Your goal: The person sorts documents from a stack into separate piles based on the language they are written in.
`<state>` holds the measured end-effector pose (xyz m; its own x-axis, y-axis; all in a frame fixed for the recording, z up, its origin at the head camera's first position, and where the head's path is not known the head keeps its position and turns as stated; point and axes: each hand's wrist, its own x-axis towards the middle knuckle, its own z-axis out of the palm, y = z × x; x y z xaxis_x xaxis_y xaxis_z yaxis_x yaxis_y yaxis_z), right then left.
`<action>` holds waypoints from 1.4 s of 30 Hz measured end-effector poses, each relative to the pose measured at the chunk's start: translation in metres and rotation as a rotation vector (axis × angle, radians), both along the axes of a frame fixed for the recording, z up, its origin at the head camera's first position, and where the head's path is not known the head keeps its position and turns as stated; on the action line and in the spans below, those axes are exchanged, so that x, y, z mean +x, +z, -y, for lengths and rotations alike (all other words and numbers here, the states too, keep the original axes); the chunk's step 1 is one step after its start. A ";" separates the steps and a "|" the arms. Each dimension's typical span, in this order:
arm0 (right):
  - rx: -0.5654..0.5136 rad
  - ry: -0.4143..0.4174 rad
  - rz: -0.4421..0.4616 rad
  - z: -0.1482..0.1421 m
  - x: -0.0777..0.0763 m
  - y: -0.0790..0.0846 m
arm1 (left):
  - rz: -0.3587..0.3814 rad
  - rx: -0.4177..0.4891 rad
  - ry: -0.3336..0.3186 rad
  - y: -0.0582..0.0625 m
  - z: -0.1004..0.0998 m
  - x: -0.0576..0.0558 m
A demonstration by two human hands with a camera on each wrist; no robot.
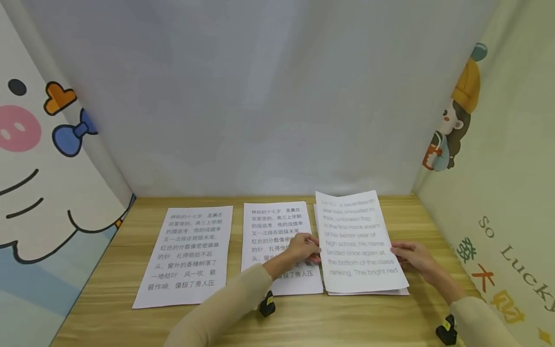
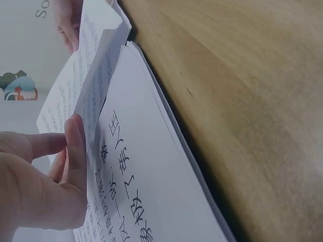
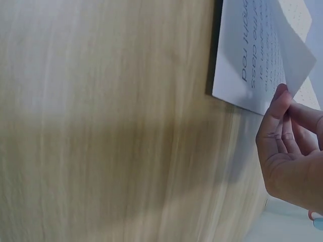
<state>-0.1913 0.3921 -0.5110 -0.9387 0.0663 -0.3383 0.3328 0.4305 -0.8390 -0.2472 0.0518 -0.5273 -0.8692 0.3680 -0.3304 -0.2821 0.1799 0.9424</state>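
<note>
A sheet of paper printed with English text is raised above the right-hand stack of paper. My left hand pinches its left edge, and my right hand pinches its right edge. In the left wrist view the left hand has thumb and fingertips at the sheet's edge, above the middle stack of paper with Chinese text. The right wrist view has the right hand gripping a lifted edge of the sheet, with more printed English text on the page below.
Another paper with Chinese text lies at the left of the wooden table. A grey backdrop stands behind, with a cartoon-printed panel at left and another panel at right. Small black devices sit by both wrists.
</note>
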 end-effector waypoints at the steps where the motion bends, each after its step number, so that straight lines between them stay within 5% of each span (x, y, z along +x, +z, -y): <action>1: 0.015 0.005 0.000 -0.002 0.000 0.001 | 0.008 0.010 -0.002 0.000 -0.002 0.001; 10: 0.047 0.034 -0.008 -0.015 0.001 0.007 | -0.006 -0.003 0.049 0.004 -0.021 0.007; 31: 0.100 -0.004 -0.017 -0.014 0.002 -0.004 | -0.057 -0.092 0.105 0.000 -0.032 0.012; 42: 0.007 0.013 -0.028 -0.015 0.002 -0.004 | -0.071 -0.105 0.135 0.003 -0.019 0.010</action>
